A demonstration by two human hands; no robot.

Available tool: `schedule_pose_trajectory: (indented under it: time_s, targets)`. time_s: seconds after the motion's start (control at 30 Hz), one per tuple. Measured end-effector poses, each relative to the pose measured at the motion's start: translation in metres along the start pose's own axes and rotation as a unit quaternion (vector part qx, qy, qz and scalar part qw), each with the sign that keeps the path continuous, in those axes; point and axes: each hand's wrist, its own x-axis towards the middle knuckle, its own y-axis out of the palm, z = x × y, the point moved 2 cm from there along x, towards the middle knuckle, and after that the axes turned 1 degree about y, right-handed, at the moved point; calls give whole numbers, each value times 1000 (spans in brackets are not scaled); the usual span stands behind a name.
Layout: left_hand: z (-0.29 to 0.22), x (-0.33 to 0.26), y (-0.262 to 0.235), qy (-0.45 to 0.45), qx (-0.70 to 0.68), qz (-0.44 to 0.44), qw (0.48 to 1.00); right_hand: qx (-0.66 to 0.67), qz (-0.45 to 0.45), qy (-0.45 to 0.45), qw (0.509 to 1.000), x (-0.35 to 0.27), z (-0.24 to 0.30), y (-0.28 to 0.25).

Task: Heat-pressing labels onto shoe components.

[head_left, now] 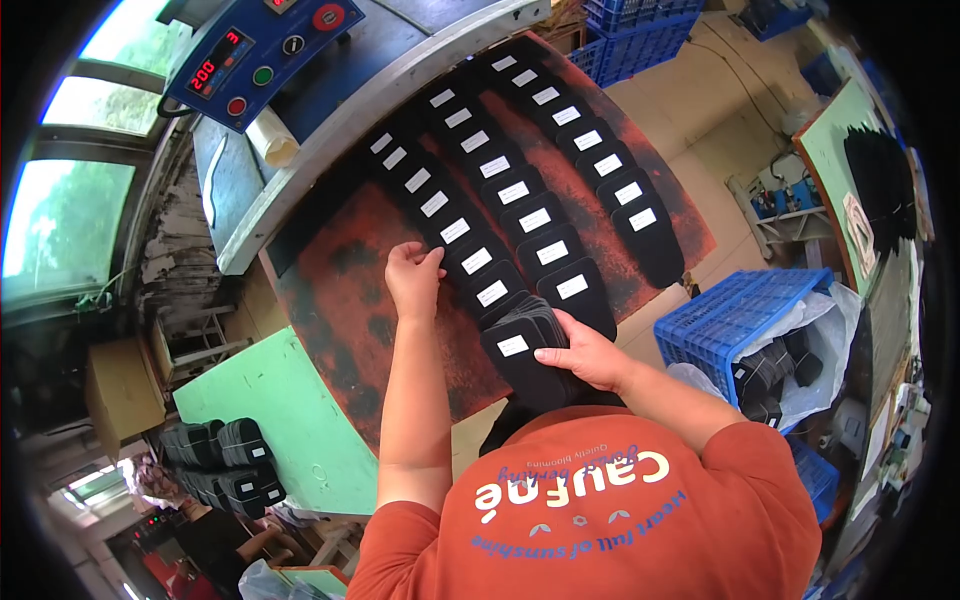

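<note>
In my right hand point(588, 352) is a fanned stack of flat black pads with rounded ends point(545, 378); the thumb lies on top and the fingers are hidden beneath. A white label point(512, 345) shows on the top pad. My left hand point(412, 282) hovers beside the left row of black pads point(474, 262), its thumb and fingertips drawn together; whether anything is between them I cannot make out. Two more rows, a middle row point(590, 300) and a right row point(655, 245), overlap like shingles, each pad carrying a white label.
The pads lie on a worn red-and-black board point(340, 290). Beyond it stands a machine with a blue control panel point(260, 62). A blue crate point(700, 325) with bagged pads is at the right. Stacked black pads point(240, 440) sit by a green board point(290, 420) at left.
</note>
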Motion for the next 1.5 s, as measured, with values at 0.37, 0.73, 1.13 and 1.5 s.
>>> schedule_pose_trajectory:
  time_s: [0.37,0.73,1.13,1.5]
  targets:
    - [-2,-25,-7,44,142,91,985,-31,-20,-38,999,-3,2,-2]
    - [-3,-30,-9,33,28,54,998,-33,-29,-39,998,-12,-3,-2]
    - [6,-53,-10,-29,74,124,989,191,-51,-55,979,-22,8,-26]
    - [-27,-85,-3,451,323,92,827,286,45,-66,955,-27,12,-31]
